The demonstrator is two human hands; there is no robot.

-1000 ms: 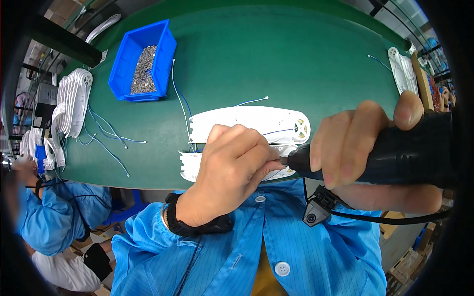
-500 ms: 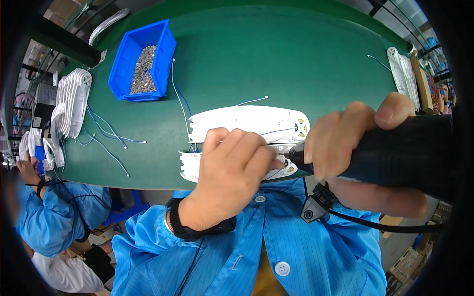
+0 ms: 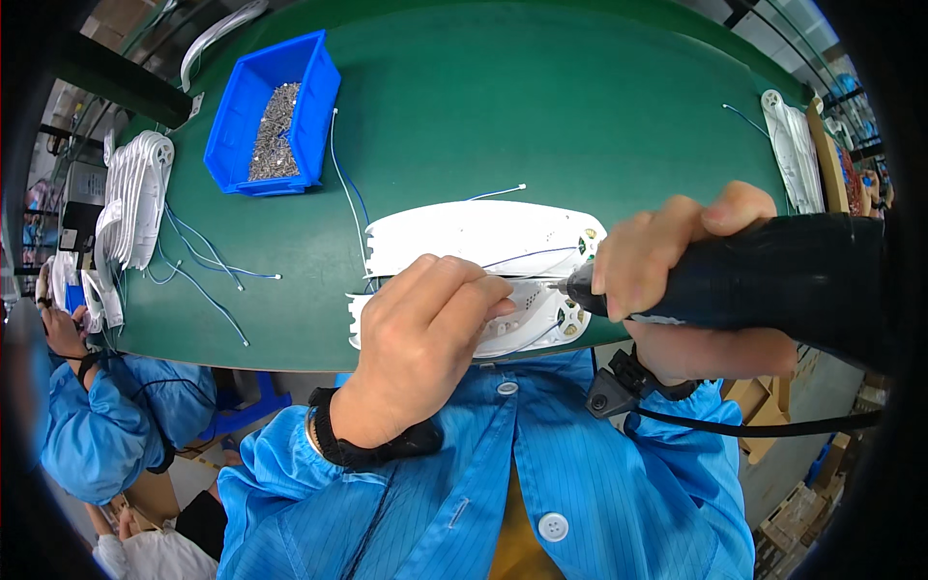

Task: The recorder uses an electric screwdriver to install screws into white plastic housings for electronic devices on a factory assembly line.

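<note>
My right hand [image 3: 667, 275] is wrapped around a black electric screwdriver [image 3: 773, 280], lying almost level and pointing left. Its bit is at the upper edge of the nearer white plastic shell [image 3: 541, 324], which has round vents at its right end; whether the bit touches a screw is too small to tell. My left hand [image 3: 420, 329] covers the left half of that shell, fingers curled and fingertips pressed together; what they hold, if anything, is hidden. Just beyond lies a second white shell [image 3: 464, 237], with a thin blue wire [image 3: 527, 256] running along its near edge.
A blue bin [image 3: 314, 126] of small screws [image 3: 275, 135] stands at the far left on the green table [image 3: 541, 106]. Stacked white shells [image 3: 140, 193] with loose wires lie left, more shells [image 3: 793, 150] far right. At the left, another person's hand [image 3: 66, 333] is by the table edge.
My left hand has shifted left, away from the screwdriver tip, uncovering more of the nearer shell. The screwdriver has moved slightly left and up, its bit now showing.
</note>
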